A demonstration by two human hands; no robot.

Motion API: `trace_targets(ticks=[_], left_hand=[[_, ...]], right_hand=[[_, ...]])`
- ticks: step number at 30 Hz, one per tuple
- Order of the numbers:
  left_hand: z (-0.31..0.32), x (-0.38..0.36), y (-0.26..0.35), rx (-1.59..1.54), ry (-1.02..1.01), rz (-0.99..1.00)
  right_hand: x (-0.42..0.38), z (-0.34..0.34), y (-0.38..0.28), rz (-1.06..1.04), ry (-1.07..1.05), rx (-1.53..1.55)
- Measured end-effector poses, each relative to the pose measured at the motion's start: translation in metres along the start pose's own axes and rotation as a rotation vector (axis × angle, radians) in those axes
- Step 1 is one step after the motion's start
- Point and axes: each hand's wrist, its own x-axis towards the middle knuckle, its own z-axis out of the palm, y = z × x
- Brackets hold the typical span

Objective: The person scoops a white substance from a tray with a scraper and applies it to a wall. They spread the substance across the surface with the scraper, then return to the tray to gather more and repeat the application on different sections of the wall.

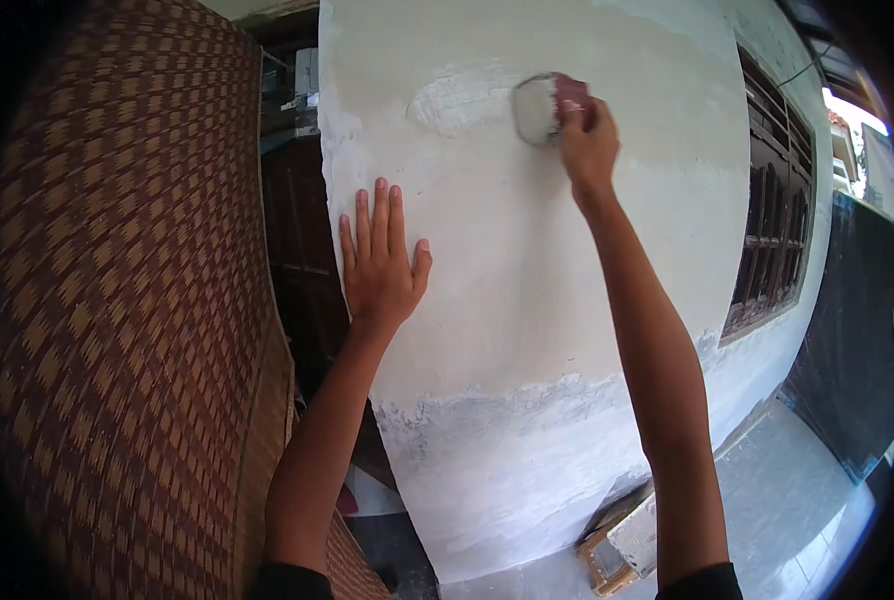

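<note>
My left hand [382,272] lies flat against the pale plastered wall [497,320], fingers spread, close to the wall's left edge. Higher up and to the right, my right hand [592,145] grips a flat maroon-and-grey hand tool [539,112]. Its maroon part sits under my fingers, and the rounded grey face points left, blurred by motion. Just left of the tool, a rough whitish patch [457,100] stands out on the wall surface.
A brown woven mat [137,280] hangs along the left side, beside a dark wooden door [302,210]. A barred window [775,190] is set in the wall at right. Below, a small wooden-framed piece [627,540] stands on the grey floor [767,480].
</note>
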Motion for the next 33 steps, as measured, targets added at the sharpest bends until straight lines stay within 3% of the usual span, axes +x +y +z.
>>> trace_targets(ticks=[2, 5, 6, 8, 12, 14, 15, 16, 18, 19, 22, 23, 24, 26, 29, 32, 33], left_hand=[[-0.001, 0.001, 0.001, -0.001, 0.002, -0.008], [-0.001, 0.0, 0.001, -0.011, -0.005, -0.004], [-0.001, -0.001, 0.0, -0.015, -0.009, 0.0], [-0.002, 0.0, -0.003, -0.022, -0.013, 0.003], [-0.003, -0.001, -0.004, -0.038, -0.02, 0.006], [-0.003, -0.001, -0.001, -0.03, -0.017, -0.003], [-0.002, -0.001, 0.0, -0.023, -0.015, -0.007], [-0.002, -0.001, 0.0, -0.022, -0.013, -0.01], [0.0, -0.001, 0.0, -0.029, -0.004, -0.008], [0.0, -0.002, -0.001, -0.029, -0.005, -0.006], [0.0, -0.001, -0.004, -0.032, -0.009, 0.001], [-0.001, -0.001, -0.004, -0.033, -0.011, 0.001], [-0.002, -0.001, -0.004, -0.033, -0.013, 0.001], [-0.002, -0.001, -0.003, -0.033, -0.015, -0.005], [-0.002, -0.002, 0.0, -0.026, -0.018, -0.018], [0.0, -0.002, 0.001, -0.025, -0.015, -0.019], [-0.001, -0.002, 0.0, -0.024, -0.013, -0.014]], right_hand=[[0.004, -0.004, 0.004, 0.102, 0.029, 0.178], [-0.016, 0.022, -0.008, -0.033, -0.139, 0.302], [-0.022, 0.028, -0.014, -0.147, -0.188, 0.207], [-0.032, 0.032, -0.029, -0.15, -0.282, 0.076], [-0.008, 0.019, -0.003, -0.153, -0.079, -0.003], [-0.002, -0.001, -0.005, -0.043, 0.02, 0.015], [-0.003, -0.008, -0.017, 0.112, 0.025, 0.04], [-0.002, -0.002, -0.012, 0.11, 0.022, 0.04], [-0.007, 0.013, -0.004, -0.058, -0.111, 0.265], [-0.014, 0.024, -0.003, -0.187, -0.125, 0.233], [-0.038, 0.02, -0.045, -0.107, -0.316, 0.087], [-0.032, 0.026, -0.028, -0.238, -0.23, -0.007], [-0.025, 0.024, -0.019, -0.237, -0.229, -0.008], [-0.013, 0.013, -0.002, -0.115, 0.001, -0.083], [-0.006, -0.013, -0.012, 0.079, 0.116, 0.0], [-0.01, -0.001, -0.015, 0.032, 0.073, 0.249], [-0.015, 0.01, -0.022, -0.074, 0.016, 0.265]])
